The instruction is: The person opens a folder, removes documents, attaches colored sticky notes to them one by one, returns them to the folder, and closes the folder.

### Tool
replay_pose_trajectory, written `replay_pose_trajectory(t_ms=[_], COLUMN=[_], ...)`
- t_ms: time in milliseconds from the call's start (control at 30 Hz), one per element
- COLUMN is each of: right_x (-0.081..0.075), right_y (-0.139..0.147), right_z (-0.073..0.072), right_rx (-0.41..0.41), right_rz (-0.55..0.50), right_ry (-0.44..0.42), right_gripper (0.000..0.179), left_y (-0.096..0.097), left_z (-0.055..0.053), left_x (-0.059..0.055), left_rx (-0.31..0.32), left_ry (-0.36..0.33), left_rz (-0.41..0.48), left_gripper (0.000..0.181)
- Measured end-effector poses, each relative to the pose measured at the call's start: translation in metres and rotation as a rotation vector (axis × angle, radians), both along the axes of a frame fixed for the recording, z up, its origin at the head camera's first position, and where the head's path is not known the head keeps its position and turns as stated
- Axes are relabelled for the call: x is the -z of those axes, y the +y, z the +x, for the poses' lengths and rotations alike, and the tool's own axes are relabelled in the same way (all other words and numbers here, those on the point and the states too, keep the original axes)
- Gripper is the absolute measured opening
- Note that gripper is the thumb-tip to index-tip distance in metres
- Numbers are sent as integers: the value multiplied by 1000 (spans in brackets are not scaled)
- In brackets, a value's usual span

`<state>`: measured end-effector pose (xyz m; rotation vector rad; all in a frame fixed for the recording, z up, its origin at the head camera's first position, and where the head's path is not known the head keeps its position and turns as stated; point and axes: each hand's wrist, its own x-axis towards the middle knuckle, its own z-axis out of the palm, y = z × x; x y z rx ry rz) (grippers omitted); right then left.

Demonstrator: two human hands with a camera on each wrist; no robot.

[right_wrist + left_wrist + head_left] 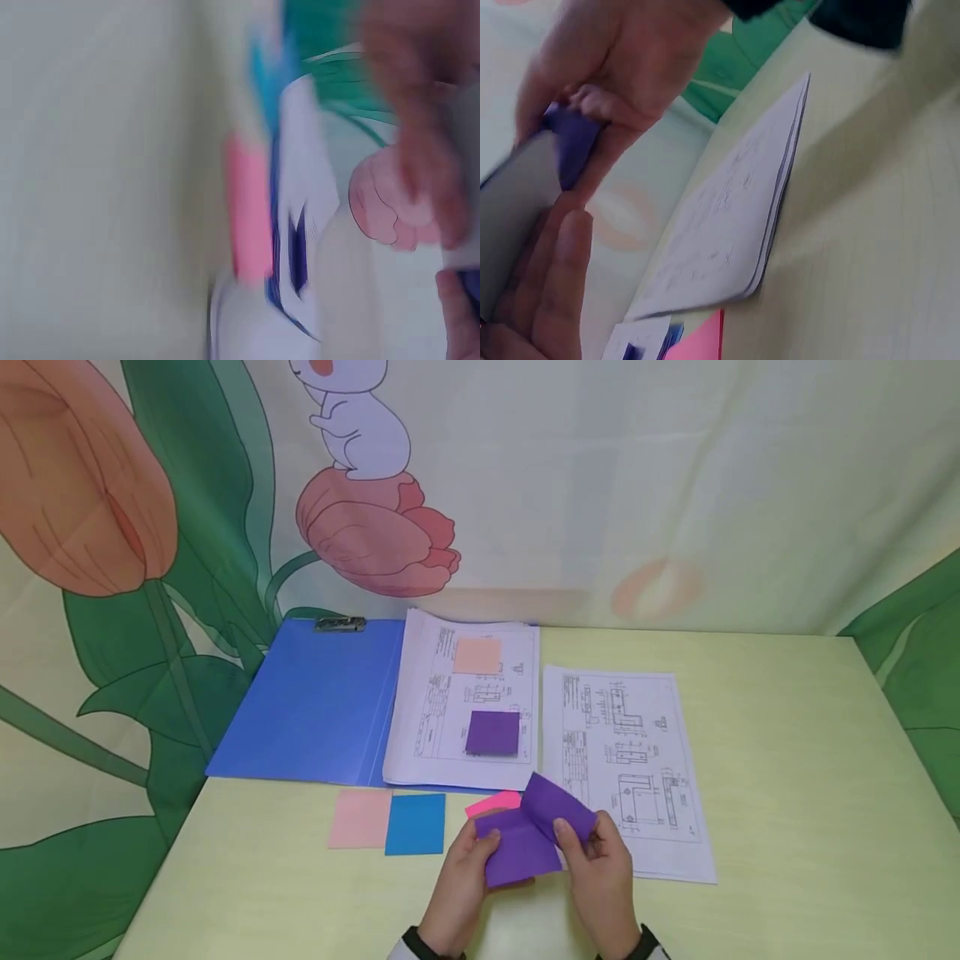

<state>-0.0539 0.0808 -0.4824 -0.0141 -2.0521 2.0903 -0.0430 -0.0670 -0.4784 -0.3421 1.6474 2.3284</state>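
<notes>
In the head view, my left hand (459,885) grips a purple sticky note pad (517,847) by its left side, thumb on top. My right hand (606,885) pinches a lifted purple sticky note (561,806) that stands up beside the pad, meeting it along a slanted line; whether the two are still joined I cannot tell. The pad's pale underside (517,214) shows in the left wrist view. Another purple sticky note (492,732) lies on the printed drawing sheets (431,768), with a peach sticky note (477,656) above it.
A blue clipboard folder (307,702) lies open at the back left under the sheets. To their right is a loose drawing sheet (667,852). Pink (360,818) and blue (416,825) sticky notes lie in front of the folder; a bright pink one (491,803) is partly hidden behind my hands.
</notes>
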Motion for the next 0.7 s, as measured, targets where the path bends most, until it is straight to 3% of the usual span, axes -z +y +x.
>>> replay_pose_trajectory(t_ms=[100,233,333,500,600,700], right_x=[-1,-1,-4,6,26,47], right_y=[9,29,44,61,67,71], right_z=[-6,-14,-16,-13,-11,-11], right_rx=[12,48,93,74,52,73], right_rz=[-358,-636,-665,-612,-575,-525], right_ry=[-199,-328,-373,-344,-307,-273], right_gripper=[28,38,37,38,44,46], left_y=[-8,-31,-51,-70,-73,-74], left_z=[-2,-11,-22,-36,-35,-30], left_x=[1,5,10,17,12,-3], left_rx=[20,59,98,254,336,361], left_ry=[-10,32,53,-15,-43,-25], left_rz=[-31,-185,-450,-1036,-1373,-1579], left_gripper=[38,38,40,63,78,84])
